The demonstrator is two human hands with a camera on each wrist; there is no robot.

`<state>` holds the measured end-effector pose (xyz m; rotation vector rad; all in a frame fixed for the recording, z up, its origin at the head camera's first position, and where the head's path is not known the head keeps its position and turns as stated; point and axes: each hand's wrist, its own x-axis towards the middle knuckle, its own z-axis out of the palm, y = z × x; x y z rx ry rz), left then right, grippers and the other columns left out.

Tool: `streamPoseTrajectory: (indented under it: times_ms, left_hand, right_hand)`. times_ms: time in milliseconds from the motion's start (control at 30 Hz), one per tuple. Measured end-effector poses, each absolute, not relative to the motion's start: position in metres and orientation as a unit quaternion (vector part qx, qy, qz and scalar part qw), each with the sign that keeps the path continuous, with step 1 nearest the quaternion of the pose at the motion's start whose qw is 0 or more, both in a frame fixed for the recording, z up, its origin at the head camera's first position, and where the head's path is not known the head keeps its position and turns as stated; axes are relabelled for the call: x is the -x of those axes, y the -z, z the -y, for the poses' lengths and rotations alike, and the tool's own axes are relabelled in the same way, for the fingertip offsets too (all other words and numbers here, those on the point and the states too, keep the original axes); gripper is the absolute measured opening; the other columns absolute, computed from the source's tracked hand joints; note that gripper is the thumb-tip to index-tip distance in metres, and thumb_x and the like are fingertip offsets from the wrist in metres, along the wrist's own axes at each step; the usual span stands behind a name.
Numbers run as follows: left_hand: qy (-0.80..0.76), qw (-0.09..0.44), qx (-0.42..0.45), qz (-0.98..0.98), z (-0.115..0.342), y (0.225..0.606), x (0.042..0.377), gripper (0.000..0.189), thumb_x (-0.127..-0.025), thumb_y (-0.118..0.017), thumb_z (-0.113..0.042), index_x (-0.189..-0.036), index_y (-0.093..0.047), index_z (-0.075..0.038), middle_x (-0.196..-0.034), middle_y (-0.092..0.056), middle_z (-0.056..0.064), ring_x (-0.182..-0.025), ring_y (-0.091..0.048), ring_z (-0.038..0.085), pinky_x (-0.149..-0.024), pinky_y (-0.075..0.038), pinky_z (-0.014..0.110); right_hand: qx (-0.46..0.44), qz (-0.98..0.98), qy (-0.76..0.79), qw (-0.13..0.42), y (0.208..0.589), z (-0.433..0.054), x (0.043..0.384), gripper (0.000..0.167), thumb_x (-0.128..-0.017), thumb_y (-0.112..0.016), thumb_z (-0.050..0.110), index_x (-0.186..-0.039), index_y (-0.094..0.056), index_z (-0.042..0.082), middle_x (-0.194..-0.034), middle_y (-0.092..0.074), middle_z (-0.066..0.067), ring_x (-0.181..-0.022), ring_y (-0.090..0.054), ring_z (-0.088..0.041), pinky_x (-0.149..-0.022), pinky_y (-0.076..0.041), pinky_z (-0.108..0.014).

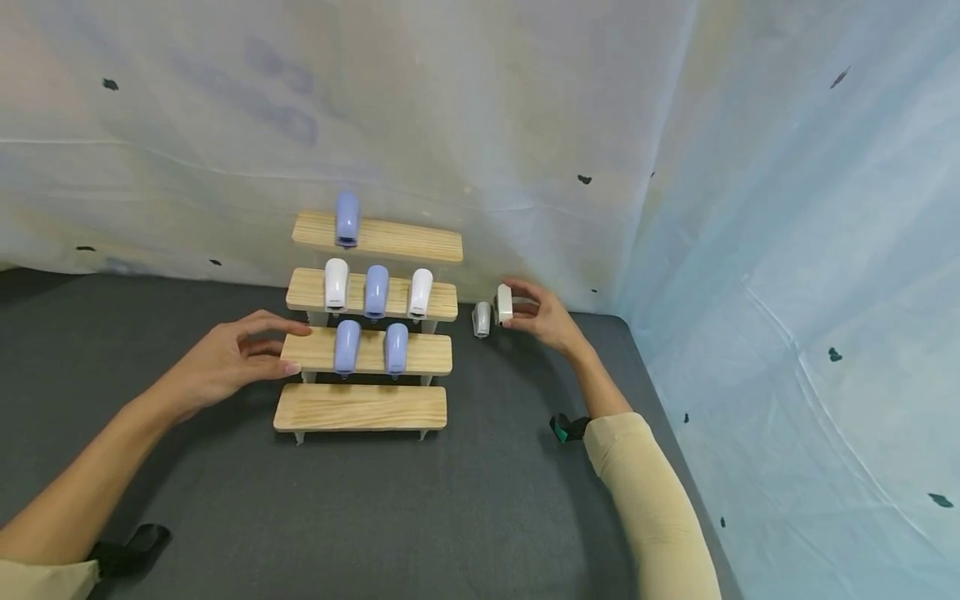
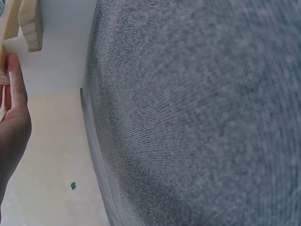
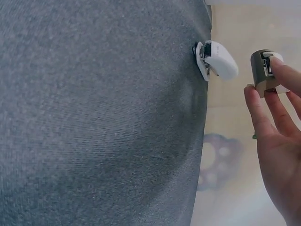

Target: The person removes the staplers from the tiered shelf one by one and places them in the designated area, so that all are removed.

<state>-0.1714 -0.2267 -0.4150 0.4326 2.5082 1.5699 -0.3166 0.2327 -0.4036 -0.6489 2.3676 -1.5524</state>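
Note:
A tiered wooden display stand has small staplers on its boards. Several are lavender, such as the lavender stapler on the top board; two white staplers share the board below. My left hand grips the left end of the second-lowest board between thumb and fingers. Right of the stand, my right hand pinches a white stapler with a grey underside between thumb and fingers, off the table. Just left of it, another white stapler stands on the table, apart from the held one.
The dark grey fabric-covered table runs back to a pale patterned curtain. A second curtain hangs along the right side. Black straps sit at both wrists.

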Motion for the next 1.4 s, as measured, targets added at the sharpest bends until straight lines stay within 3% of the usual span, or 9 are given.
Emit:
streamPoseTrajectory:
  times_ms: [167,367,500,667,833,1000,1167,1400]
  left_hand:
    - [-0.521,0.073,-0.136,-0.839,0.226,0.416,0.17,0.049,-0.092,-0.074,-0.026,-0.137,-0.058,-0.016,-0.137,-0.043,0.0,-0.115,-0.056,0.021,-0.082,-0.055,0.025]
    - [-0.526,0.08,-0.14,-0.835,0.227,0.419,0.166,0.049,-0.093,-0.073,-0.025,-0.138,-0.057,-0.015,-0.139,-0.041,0.002,-0.119,-0.054,0.031,-0.082,-0.056,0.026]
    - [-0.53,0.082,-0.146,-0.831,0.227,0.42,0.167,0.049,-0.094,-0.072,-0.024,-0.139,-0.057,-0.014,-0.139,-0.041,0.002,-0.115,-0.056,0.02,-0.082,-0.056,0.027]
    - [-0.529,0.078,-0.148,-0.832,0.226,0.419,0.169,0.048,-0.093,-0.073,-0.024,-0.138,-0.057,-0.015,-0.137,-0.042,0.001,-0.112,-0.057,0.013,-0.082,-0.056,0.026]
    - [-0.523,0.072,-0.147,-0.836,0.227,0.416,0.171,0.048,-0.093,-0.073,-0.024,-0.137,-0.058,-0.015,-0.138,-0.043,0.001,-0.113,-0.057,0.019,-0.082,-0.055,0.025]
    - [-0.519,0.074,-0.144,-0.839,0.226,0.415,0.171,0.049,-0.092,-0.074,-0.026,-0.137,-0.058,-0.015,-0.138,-0.043,0.002,-0.116,-0.056,0.031,-0.082,-0.055,0.024]
    - [-0.517,0.074,-0.142,-0.841,0.226,0.417,0.172,0.05,-0.092,-0.074,-0.026,-0.138,-0.058,-0.015,-0.138,-0.044,0.002,-0.116,-0.056,0.031,-0.082,-0.055,0.024]
    - [-0.512,0.072,-0.139,-0.845,0.226,0.416,0.172,0.05,-0.092,-0.075,-0.027,-0.137,-0.058,-0.015,-0.137,-0.044,0.004,-0.115,-0.057,0.031,-0.082,-0.054,0.023]
  right_hand:
    - [0.215,-0.816,0.522,0.12,0.409,-0.235,0.319,0.07,-0.087,-0.071,-0.009,-0.149,-0.041,0.004,-0.138,-0.047,-0.02,-0.124,-0.055,-0.04,-0.092,-0.054,-0.04]
    - [0.21,-0.829,0.501,0.129,0.42,-0.238,0.322,0.071,-0.088,-0.071,-0.007,-0.151,-0.039,0.005,-0.138,-0.045,-0.022,-0.125,-0.053,-0.041,-0.095,-0.052,-0.045]
    - [0.207,-0.83,0.501,0.131,0.425,-0.241,0.321,0.071,-0.088,-0.07,-0.007,-0.151,-0.038,0.004,-0.14,-0.045,-0.023,-0.126,-0.052,-0.041,-0.097,-0.05,-0.049]
    - [0.206,-0.819,0.516,0.142,0.429,-0.245,0.323,0.07,-0.089,-0.069,-0.009,-0.15,-0.038,0.001,-0.14,-0.045,-0.025,-0.128,-0.051,-0.041,-0.095,-0.052,-0.044]
    - [0.201,-0.828,0.506,0.134,0.43,-0.246,0.327,0.07,-0.088,-0.071,-0.007,-0.15,-0.04,0.002,-0.141,-0.045,-0.025,-0.129,-0.05,-0.042,-0.097,-0.05,-0.049]
    - [0.203,-0.842,0.489,0.1,0.441,-0.247,0.33,0.07,-0.086,-0.075,-0.005,-0.148,-0.044,0.005,-0.139,-0.05,-0.021,-0.124,-0.056,-0.039,-0.093,-0.054,-0.044]
    - [0.221,-0.86,0.457,0.053,0.45,-0.246,0.331,0.067,-0.083,-0.079,0.0,-0.143,-0.05,0.005,-0.134,-0.056,-0.016,-0.117,-0.06,-0.033,-0.087,-0.055,-0.038]
    - [0.188,-0.877,0.437,0.066,0.454,-0.243,0.33,0.069,-0.083,-0.081,0.004,-0.144,-0.05,0.009,-0.133,-0.058,-0.016,-0.118,-0.06,-0.032,-0.093,-0.052,-0.045]
